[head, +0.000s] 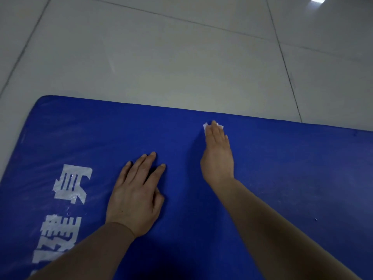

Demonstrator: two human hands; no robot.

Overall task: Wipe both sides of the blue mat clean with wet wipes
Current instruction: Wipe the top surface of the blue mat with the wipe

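Two bare forearms, left hand (135,201), right hand (219,156); no sleeves, short fingernails

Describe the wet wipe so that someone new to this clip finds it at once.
Start at the blue mat on the grey tiled floor and go to its far edge. There the right hand presses flat on the wet wipe, which peeks out beyond the fingers. It is the only small white scrap; the other white marks are printed characters.

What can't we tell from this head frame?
- Wet wipe: mostly hidden under the right hand; its size and soiling are unknown.
- Blue mat: cut off by the left, right and bottom edges; underside unseen.
- White lettering: partly cropped, and covered by the forearm of the left hand.
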